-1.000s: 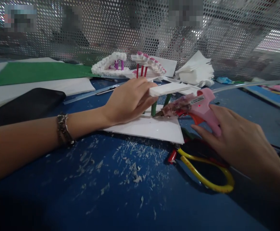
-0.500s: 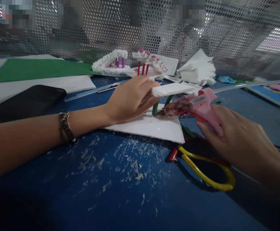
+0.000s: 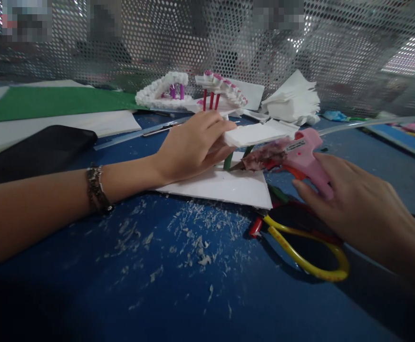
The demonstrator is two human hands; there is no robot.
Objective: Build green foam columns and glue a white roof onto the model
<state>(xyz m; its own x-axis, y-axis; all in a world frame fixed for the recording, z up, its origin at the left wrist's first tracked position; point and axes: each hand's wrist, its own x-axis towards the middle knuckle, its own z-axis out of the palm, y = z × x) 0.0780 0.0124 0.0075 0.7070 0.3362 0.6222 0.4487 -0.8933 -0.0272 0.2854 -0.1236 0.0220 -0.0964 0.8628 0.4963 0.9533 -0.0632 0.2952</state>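
My left hand [image 3: 195, 145] is closed on the left end of a white foam board piece [image 3: 259, 133], held level above a larger white board [image 3: 217, 189]. Green sticks [image 3: 227, 161] stand between the two boards. A pink hot glue gun [image 3: 302, 154] is in my right hand [image 3: 353, 204], its fingers wrapped round the handle. The gun's nozzle points left, at the foot of the nearer green stick. A clear glue stick [image 3: 353, 124] runs out behind the gun. My left fingertips are partly hidden behind the small board.
Yellow-handled scissors [image 3: 310, 266] and a short red piece [image 3: 255, 228] lie in front. White shavings litter the blue table [image 3: 150, 299]. Behind stand small models with purple [image 3: 181, 91] and red posts [image 3: 211, 100]. A black phone-like slab [image 3: 46, 152] and green sheet [image 3: 64, 104] lie left.
The glue gun's nozzle has shifted very slightly left and stays low by the green stick's foot. The upper white board tilts a little differently. My left hand stays nearly still.
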